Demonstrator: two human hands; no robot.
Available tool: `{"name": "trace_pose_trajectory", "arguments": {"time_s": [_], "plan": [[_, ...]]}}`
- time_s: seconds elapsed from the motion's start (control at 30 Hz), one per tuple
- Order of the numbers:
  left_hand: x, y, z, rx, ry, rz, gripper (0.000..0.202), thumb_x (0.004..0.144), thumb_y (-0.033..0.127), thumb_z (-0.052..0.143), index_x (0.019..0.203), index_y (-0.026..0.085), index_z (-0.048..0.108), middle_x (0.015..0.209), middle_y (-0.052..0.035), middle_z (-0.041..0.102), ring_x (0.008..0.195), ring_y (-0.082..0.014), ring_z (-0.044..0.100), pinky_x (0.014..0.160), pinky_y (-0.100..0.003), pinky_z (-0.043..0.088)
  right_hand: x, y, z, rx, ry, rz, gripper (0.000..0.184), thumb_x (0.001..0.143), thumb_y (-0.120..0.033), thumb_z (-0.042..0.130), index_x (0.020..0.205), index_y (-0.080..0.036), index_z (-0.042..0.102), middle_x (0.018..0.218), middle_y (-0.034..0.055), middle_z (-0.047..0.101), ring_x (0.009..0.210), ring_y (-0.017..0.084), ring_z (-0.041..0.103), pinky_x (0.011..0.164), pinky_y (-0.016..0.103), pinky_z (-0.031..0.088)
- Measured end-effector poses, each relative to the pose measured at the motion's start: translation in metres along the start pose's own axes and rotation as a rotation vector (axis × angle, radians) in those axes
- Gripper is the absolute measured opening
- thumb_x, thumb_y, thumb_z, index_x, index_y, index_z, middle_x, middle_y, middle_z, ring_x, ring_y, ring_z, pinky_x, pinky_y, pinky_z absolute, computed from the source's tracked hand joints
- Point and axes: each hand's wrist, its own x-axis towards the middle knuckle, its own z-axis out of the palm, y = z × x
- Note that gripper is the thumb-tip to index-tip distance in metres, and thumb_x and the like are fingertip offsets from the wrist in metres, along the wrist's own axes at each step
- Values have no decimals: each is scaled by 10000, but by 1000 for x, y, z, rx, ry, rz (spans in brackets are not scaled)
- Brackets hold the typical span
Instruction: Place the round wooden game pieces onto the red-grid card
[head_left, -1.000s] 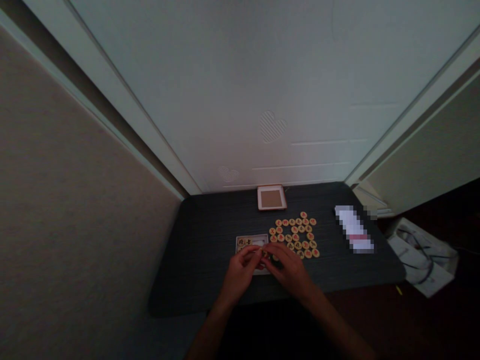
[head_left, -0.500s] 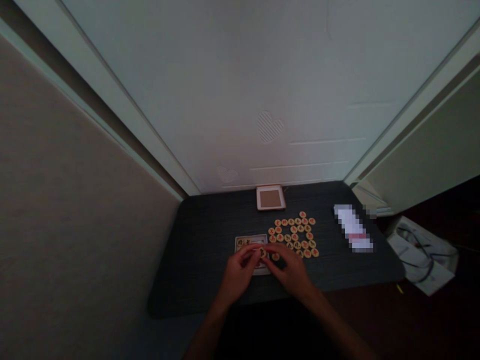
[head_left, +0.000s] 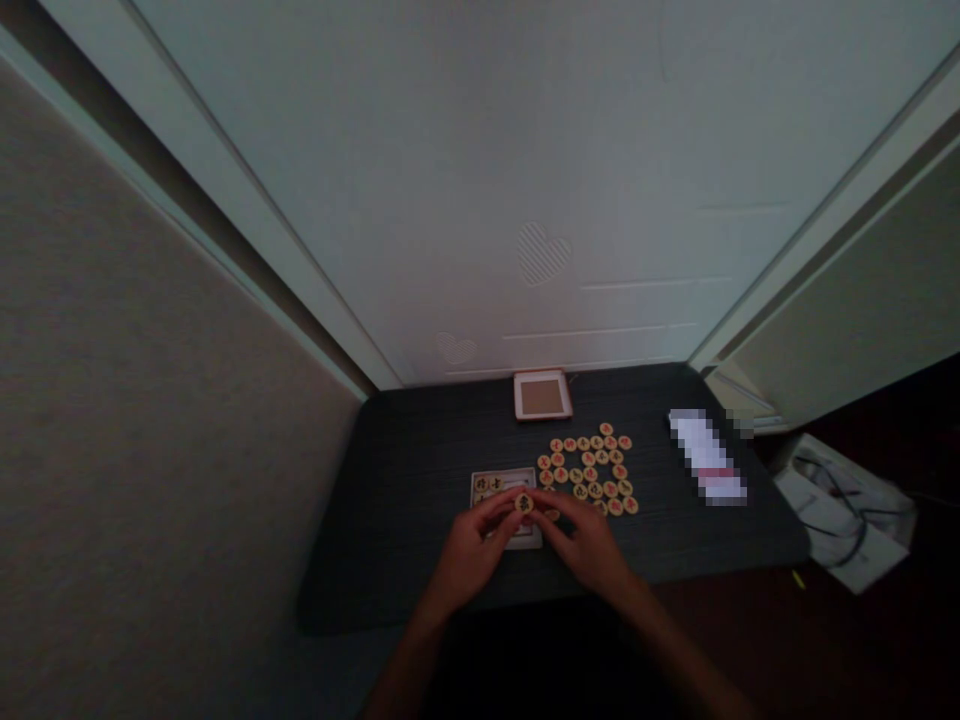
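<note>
My left hand (head_left: 470, 548) and my right hand (head_left: 585, 540) meet over a small open box (head_left: 501, 487) near the front of a dark table (head_left: 405, 480). Between their fingertips they pinch one round wooden game piece (head_left: 524, 503) with a dark character on it. A couple of pieces lie inside the box at its far left. Just to the right, several more round pieces (head_left: 590, 470) with red or dark marks lie spread on the table.
A square red-rimmed lid (head_left: 542, 396) lies at the back by the white wall. A blurred white item (head_left: 708, 457) sits at the right. A white bag (head_left: 847, 520) lies on the floor beyond the table's right edge. Panels close both sides.
The round piece now shows face-up between my fingertips, lifted a little over the box. Both hands stayed in nearly the same spot.
</note>
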Motion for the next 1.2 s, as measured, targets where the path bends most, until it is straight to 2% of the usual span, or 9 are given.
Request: {"name": "trace_pose_trajectory", "arguments": {"time_s": [0.17,0.3,0.5,0.8,1.0,1.2], "plan": [[-1,-4,0,29,3,-11,420,884,406,648,1254,209,670,1207,-110,741,1067,-263,725,954,-430,585,0,0,-2,14,-17,36,301,943,-275,636,1236,-314,693,1211,34,738,1101,234,708,970,411,567],[-2,-4,0,30,32,9,353,881,396,654,1178,207,675,1122,-97,769,997,-247,748,912,-397,599,-1,2,-2,6,-1,50,277,924,-279,661,1195,-299,717,1167,43,755,1063,241,722,954,417,573],[-4,-3,1,64,52,27,302,884,366,662,1145,216,679,1123,-85,769,990,-236,750,881,-353,600,-1,2,-3,18,-13,66,272,915,-291,671,1183,-295,718,1127,35,766,1010,224,731,911,383,585],[-7,-4,3,164,24,69,284,879,352,671,1137,241,712,1118,-64,774,973,-226,749,929,-382,583,-6,2,-7,50,-47,118,254,902,-323,681,1147,-272,721,1059,33,773,922,206,735,848,350,596],[-9,-7,4,218,43,96,251,863,340,686,1089,245,739,1065,-64,788,927,-237,756,883,-387,600,-9,7,-7,135,-82,183,249,891,-338,692,1125,-255,710,1015,29,770,901,195,728,849,341,588],[-8,-7,4,245,20,90,285,873,340,671,1136,238,716,1056,-55,786,946,-228,749,906,-387,588,-10,11,-5,204,-96,250,245,885,-350,700,1106,-242,707,994,29,758,891,189,713,850,333,567]]}}
